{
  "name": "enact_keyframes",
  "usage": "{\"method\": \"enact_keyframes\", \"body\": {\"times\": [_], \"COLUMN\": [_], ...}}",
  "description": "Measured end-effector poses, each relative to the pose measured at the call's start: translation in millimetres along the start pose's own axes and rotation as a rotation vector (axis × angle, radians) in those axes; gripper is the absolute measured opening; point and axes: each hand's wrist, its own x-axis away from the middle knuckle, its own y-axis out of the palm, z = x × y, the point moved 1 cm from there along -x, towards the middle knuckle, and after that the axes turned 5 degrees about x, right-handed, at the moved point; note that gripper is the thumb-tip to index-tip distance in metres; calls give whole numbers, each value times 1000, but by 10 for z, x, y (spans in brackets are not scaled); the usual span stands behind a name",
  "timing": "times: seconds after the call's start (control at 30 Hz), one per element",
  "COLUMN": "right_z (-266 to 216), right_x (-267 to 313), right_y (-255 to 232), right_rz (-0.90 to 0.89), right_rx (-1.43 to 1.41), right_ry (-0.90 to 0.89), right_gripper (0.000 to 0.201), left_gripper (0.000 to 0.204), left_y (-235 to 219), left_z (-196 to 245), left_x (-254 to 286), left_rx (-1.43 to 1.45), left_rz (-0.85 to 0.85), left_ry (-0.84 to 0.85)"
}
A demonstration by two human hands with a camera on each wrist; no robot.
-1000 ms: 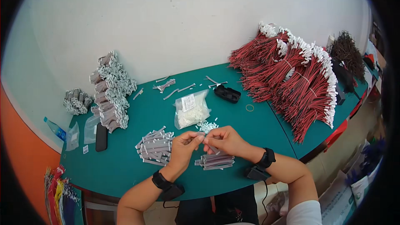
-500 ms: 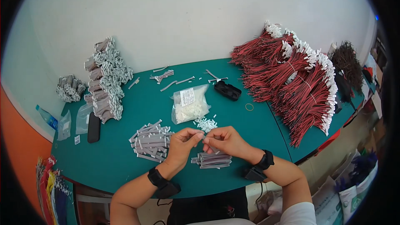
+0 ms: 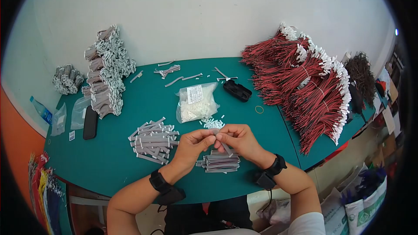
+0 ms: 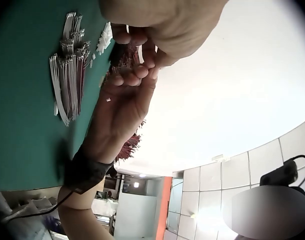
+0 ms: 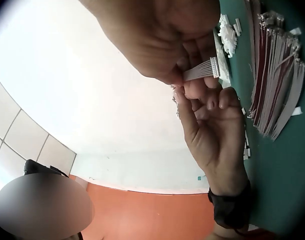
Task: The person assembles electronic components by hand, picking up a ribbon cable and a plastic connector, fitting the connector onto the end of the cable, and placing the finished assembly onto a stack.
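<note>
A short grey ribbon cable (image 5: 198,71) with a white connector (image 5: 214,67) on its end is pinched by my right hand (image 3: 240,140), seen in the right wrist view. My left hand (image 3: 192,146) meets it fingertip to fingertip, thumb and index pinching the cable's other end, which the fingers mostly hide. Just below the hands in the head view lies a stack of grey cables (image 3: 221,163). Loose white connectors (image 3: 213,123) are heaped right behind the fingertips. To the left spreads a pile of cables with white ends (image 3: 152,141).
Behind the connectors lies a clear bag of white parts (image 3: 197,104), with an open black case (image 3: 237,91) to its right. Bundled red wires (image 3: 300,82) cover the right side. Grey bundles (image 3: 104,72), a black phone-like object (image 3: 90,122) and a bottle (image 3: 41,110) are at left.
The view has shifted, so the table's contents sit further left. Both hands stay together, and more of the grey cable now shows below the right fingers.
</note>
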Motion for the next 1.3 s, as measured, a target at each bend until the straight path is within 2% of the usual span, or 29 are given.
{"method": "enact_keyframes", "body": {"times": [0.3, 0.7, 0.9, 1.3], "right_z": [26, 20, 31, 60], "right_x": [1, -2, -15, -26], "right_y": [25, 49, 54, 31], "right_rz": [-7, 15, 28, -3], "right_rx": [-12, -22, -42, -34], "right_ry": [5, 16, 4, 26], "right_gripper": [14, 14, 14, 14], "left_gripper": [19, 12, 11, 14], "left_y": [48, -37, -58, -53], "left_z": [80, 31, 3, 21], "left_x": [35, -4, -9, -20], "left_rx": [-37, -30, 79, -62], "left_rz": [105, 66, 52, 102], "left_ry": [-10, -24, -78, -4]}}
